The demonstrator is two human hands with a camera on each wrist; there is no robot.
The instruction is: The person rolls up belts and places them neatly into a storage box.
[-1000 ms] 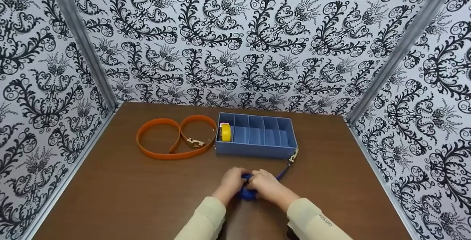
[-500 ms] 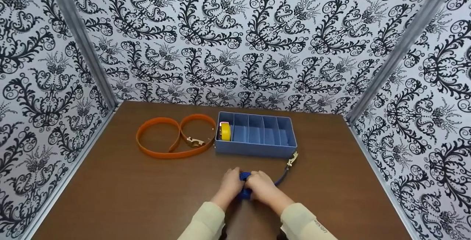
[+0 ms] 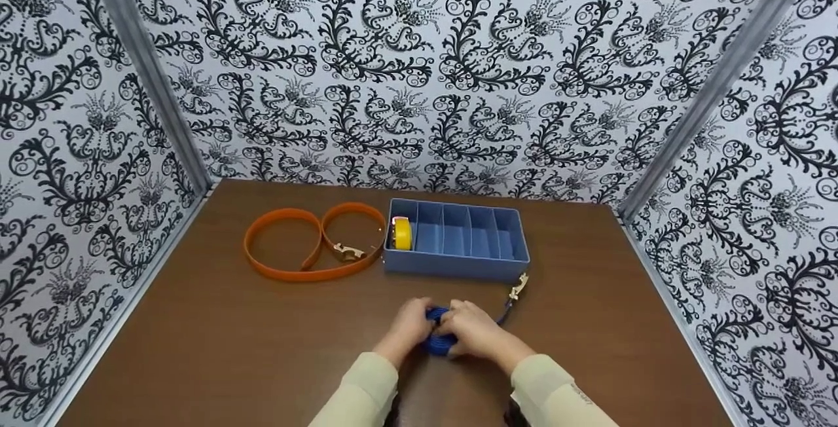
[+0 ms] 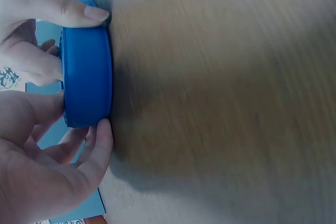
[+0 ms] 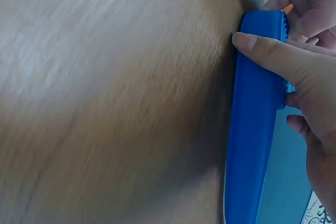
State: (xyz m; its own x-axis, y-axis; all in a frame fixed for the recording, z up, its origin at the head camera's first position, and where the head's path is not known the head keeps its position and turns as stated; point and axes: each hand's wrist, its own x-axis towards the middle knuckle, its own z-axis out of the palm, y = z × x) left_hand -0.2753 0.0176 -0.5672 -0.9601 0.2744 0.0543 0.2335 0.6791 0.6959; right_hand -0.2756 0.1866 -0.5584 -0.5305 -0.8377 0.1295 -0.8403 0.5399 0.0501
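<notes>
A blue belt (image 3: 440, 344) stands on its edge as a coil on the table, with both hands around it. My left hand (image 3: 411, 323) holds the coil's left side; in the left wrist view its fingertips (image 4: 104, 132) touch the blue band. My right hand (image 3: 476, 329) grips the other side, its thumb (image 5: 262, 51) lying across the outer turn. From the coil the belt's free end runs right to a gold buckle (image 3: 518, 286) near the tray's corner. Fingers partly hide the inner turns.
Behind the hands is a blue-grey divided tray (image 3: 455, 266), with a coiled yellow belt (image 3: 402, 234) in its leftmost compartment. Left of the tray lies an orange belt (image 3: 308, 276) in two loops with a gold buckle (image 3: 348, 253). Patterned walls enclose the brown table (image 3: 262, 342).
The gold buckle has shifted slightly down and left, and less of the blue belt's free end shows. Both hands stay at the coil; the right hand's fingers have shifted around it.
</notes>
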